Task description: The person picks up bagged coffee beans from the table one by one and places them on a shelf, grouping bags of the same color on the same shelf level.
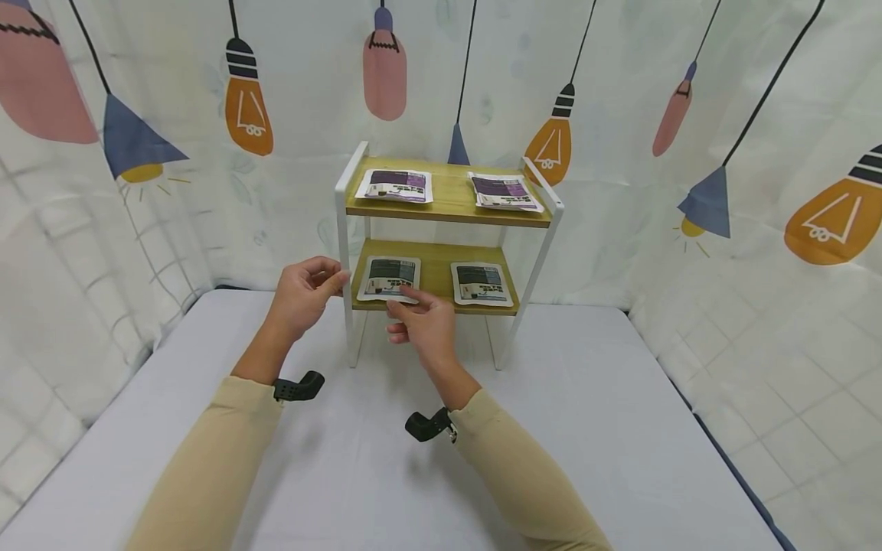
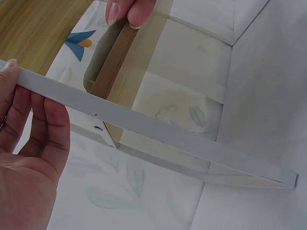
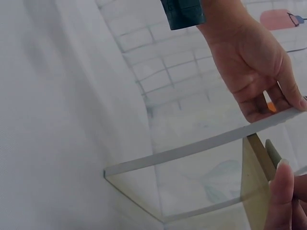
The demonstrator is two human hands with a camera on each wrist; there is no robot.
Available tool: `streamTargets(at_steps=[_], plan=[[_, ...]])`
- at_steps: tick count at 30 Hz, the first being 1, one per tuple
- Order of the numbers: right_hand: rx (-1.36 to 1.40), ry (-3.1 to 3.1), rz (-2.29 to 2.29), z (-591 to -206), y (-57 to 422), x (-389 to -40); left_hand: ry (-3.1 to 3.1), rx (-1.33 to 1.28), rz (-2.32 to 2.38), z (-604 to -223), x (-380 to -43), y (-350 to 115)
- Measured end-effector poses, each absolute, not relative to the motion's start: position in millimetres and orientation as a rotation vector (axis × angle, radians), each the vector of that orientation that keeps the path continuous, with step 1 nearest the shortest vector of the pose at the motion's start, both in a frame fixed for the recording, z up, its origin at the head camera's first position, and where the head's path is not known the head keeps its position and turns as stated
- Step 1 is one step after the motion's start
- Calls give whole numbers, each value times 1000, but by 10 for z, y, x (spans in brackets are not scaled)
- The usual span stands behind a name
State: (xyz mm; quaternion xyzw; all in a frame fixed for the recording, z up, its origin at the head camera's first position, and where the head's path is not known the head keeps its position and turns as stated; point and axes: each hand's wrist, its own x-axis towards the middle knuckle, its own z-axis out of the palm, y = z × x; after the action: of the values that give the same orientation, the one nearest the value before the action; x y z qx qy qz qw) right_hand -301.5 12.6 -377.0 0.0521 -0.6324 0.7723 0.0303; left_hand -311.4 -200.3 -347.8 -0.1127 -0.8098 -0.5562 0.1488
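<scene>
A two-tier shelf rack with white metal legs (image 1: 342, 237) and wooden boards stands on the table. My left hand (image 1: 303, 297) grips its front left leg; in the left wrist view the thumb lies on one side of the white bar (image 2: 158, 129) and the fingers on the other. My right hand (image 1: 429, 325) is at the front edge of the lower board (image 1: 437, 256), thumb and forefinger at the near edge of the left dark-green pouch (image 1: 390, 277), seemingly pinching it. Another dark-green pouch (image 1: 481, 284) lies to its right on that board.
On the upper board (image 1: 451, 184) lie a purple-and-white pouch (image 1: 396, 186) at left and another purple pouch (image 1: 504, 191) at right. A white cloth covers the table (image 1: 358, 474). Behind the rack hangs a curtain (image 1: 303, 184) printed with lamps.
</scene>
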Motion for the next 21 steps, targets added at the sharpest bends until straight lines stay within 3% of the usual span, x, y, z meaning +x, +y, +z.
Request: streamTargets(at_steps=[21], plan=[[255, -1898, 2388, -3807, 184, -2987, -2294, -310, -1540, -3552, -3081, -1993]])
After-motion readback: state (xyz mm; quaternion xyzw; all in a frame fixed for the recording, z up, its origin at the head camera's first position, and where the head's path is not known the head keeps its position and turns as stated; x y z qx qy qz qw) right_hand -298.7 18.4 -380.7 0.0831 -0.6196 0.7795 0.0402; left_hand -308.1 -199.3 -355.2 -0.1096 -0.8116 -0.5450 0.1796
